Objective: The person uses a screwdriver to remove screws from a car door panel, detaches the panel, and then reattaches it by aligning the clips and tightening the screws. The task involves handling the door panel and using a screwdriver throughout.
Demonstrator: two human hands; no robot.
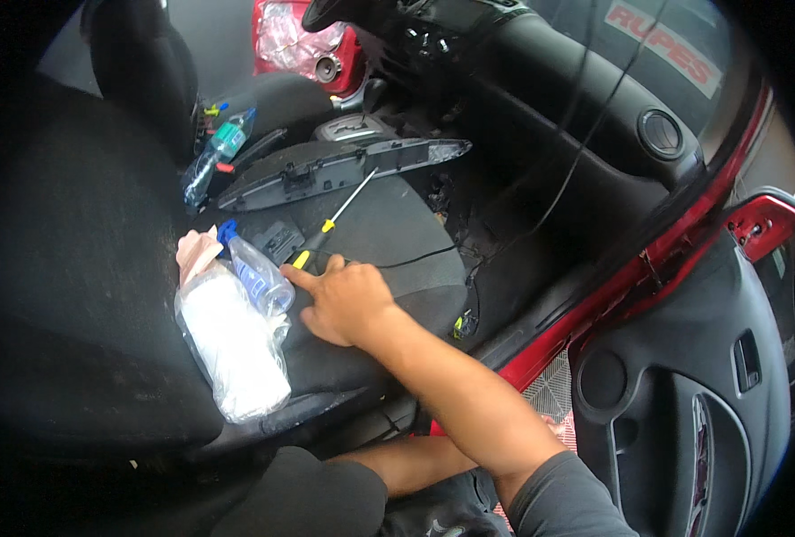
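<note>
My right hand reaches over the passenger seat cushion, its fingers apart. The index fingertip is right by the yellow end of a screwdriver with a black-and-yellow handle. I cannot tell whether they touch. The screwdriver's metal shaft rests against a long grey plastic trim panel lying across the seat. Beside the fingertips lies a clear spray bottle with a blue head. My left arm crosses beneath the right one; only a bit of my left hand shows past the right forearm, its fingers mostly hidden.
A white bundle in clear plastic and a pinkish cloth lie against the backrest. Farther off is a water bottle. A thin black cable hangs across the footwell. The open door stands at the right, below the dashboard.
</note>
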